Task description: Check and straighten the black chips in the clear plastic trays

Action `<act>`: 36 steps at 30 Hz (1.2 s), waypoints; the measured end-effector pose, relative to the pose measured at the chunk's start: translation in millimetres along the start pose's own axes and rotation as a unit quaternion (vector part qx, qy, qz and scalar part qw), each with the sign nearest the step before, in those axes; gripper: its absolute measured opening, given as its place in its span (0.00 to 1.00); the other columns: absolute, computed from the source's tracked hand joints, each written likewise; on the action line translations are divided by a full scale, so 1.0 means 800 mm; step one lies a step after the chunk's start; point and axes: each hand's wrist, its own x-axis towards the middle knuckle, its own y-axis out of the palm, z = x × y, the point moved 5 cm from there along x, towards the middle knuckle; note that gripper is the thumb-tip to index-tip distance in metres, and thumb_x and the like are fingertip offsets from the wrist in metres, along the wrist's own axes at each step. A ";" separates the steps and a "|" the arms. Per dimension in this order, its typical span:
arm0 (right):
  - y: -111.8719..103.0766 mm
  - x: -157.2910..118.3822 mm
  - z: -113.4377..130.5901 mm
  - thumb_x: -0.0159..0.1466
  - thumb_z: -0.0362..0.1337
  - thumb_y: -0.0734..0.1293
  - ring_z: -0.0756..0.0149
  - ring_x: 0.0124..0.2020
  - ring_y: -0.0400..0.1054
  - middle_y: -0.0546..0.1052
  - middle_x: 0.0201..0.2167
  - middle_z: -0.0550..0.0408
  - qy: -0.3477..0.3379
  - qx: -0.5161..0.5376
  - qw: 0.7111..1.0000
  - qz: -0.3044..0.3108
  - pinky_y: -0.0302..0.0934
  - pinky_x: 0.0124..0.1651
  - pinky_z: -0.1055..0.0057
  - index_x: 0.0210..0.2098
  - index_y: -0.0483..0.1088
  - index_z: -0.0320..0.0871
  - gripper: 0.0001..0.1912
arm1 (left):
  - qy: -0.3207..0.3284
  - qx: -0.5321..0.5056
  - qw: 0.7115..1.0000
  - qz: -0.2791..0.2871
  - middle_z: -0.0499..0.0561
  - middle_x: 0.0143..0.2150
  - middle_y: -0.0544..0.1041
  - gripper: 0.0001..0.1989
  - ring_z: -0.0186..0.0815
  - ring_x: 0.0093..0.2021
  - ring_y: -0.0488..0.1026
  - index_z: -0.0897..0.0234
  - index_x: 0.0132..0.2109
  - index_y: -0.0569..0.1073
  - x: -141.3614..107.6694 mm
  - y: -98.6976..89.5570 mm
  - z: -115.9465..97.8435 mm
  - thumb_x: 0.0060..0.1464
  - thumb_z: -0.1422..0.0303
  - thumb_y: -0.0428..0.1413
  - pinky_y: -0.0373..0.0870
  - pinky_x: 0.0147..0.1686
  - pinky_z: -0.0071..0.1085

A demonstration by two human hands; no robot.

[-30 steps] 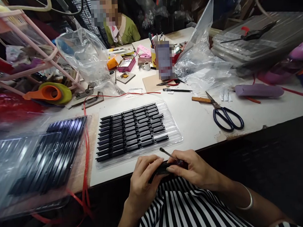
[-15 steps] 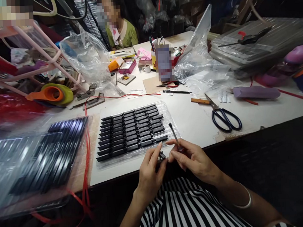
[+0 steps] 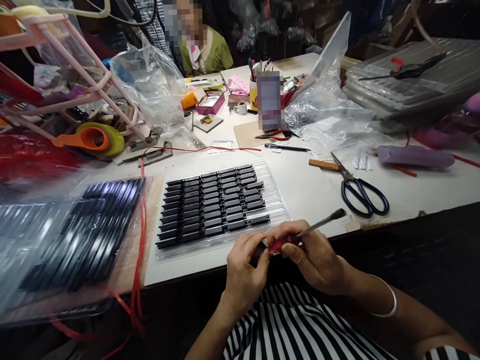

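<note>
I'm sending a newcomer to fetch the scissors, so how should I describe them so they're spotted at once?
On the white table, look to the right of the clear plastic tray with its rows of black parts. The steel-bladed scissors lie near the front edge. Big dark-blue loop handles set them apart from the smaller red-handled pliers farther back.

White counter [image 3: 295, 188] runs across the frame under bright light; pink shelf rack [image 3: 78, 65] upper left; dark, cluttered background along the top.
</note>
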 end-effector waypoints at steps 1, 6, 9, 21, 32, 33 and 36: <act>-0.002 0.003 0.003 0.69 0.37 0.55 0.69 0.33 0.70 0.73 0.36 0.52 -0.009 -0.001 1.000 -0.006 0.68 0.35 0.71 0.45 0.60 0.45 0.07 | 0.006 0.007 1.000 0.000 0.52 0.39 0.77 0.09 0.38 0.41 0.73 0.60 0.43 0.73 0.002 0.002 -0.003 0.55 0.74 0.53 0.71 0.40 0.36; -0.007 0.006 0.017 0.69 0.38 0.54 0.65 0.33 0.71 0.74 0.34 0.50 -0.027 -0.037 0.999 0.013 0.68 0.36 0.67 0.44 0.61 0.47 0.08 | 0.033 0.053 0.998 -0.006 0.51 0.30 0.74 0.04 0.37 0.32 0.69 0.62 0.34 0.72 0.011 0.011 -0.007 0.53 0.74 0.52 0.67 0.34 0.35; -0.007 0.004 0.022 0.69 0.43 0.53 0.62 0.33 0.71 0.75 0.33 0.49 -0.054 -0.020 0.998 0.006 0.68 0.36 0.64 0.42 0.63 0.48 0.10 | 0.036 0.058 0.998 -0.008 0.51 0.29 0.73 0.05 0.37 0.31 0.68 0.62 0.33 0.71 0.012 0.012 -0.007 0.51 0.74 0.52 0.66 0.32 0.34; -0.008 0.017 0.031 0.66 0.30 0.56 0.62 0.33 0.64 0.71 0.29 0.52 -0.124 -0.112 0.984 0.057 0.63 0.36 0.64 0.44 0.62 0.45 0.09 | 0.043 0.011 0.998 0.054 0.53 0.40 0.74 0.11 0.39 0.41 0.69 0.61 0.44 0.72 0.001 0.013 -0.003 0.56 0.74 0.48 0.67 0.42 0.37; 0.019 -0.005 -0.009 0.66 0.31 0.60 0.68 0.33 0.63 0.68 0.32 0.53 -0.015 -0.065 0.975 0.213 0.62 0.35 0.71 0.45 0.67 0.42 0.09 | -0.222 -0.391 0.868 0.207 0.47 0.30 0.71 0.31 0.29 0.26 0.66 0.57 0.68 0.45 -0.030 0.005 0.015 0.62 0.60 0.47 0.64 0.29 0.27; 0.017 -0.001 -0.009 0.66 0.31 0.60 0.68 0.33 0.63 0.68 0.32 0.54 -0.022 -0.067 0.978 0.199 0.62 0.35 0.72 0.43 0.67 0.42 0.07 | -0.223 -0.359 0.886 0.189 0.47 0.30 0.72 0.30 0.30 0.27 0.67 0.57 0.68 0.46 -0.031 0.001 0.022 0.62 0.60 0.47 0.65 0.31 0.29; 0.001 0.013 -0.023 0.66 0.33 0.61 0.70 0.31 0.63 0.68 0.32 0.54 -0.023 -0.106 0.988 0.111 0.61 0.32 0.74 0.41 0.66 0.42 0.05 | -0.189 -0.171 0.966 0.050 0.51 0.38 0.75 0.25 0.36 0.36 0.72 0.57 0.64 0.57 -0.031 -0.034 0.052 0.62 0.64 0.48 0.68 0.40 0.34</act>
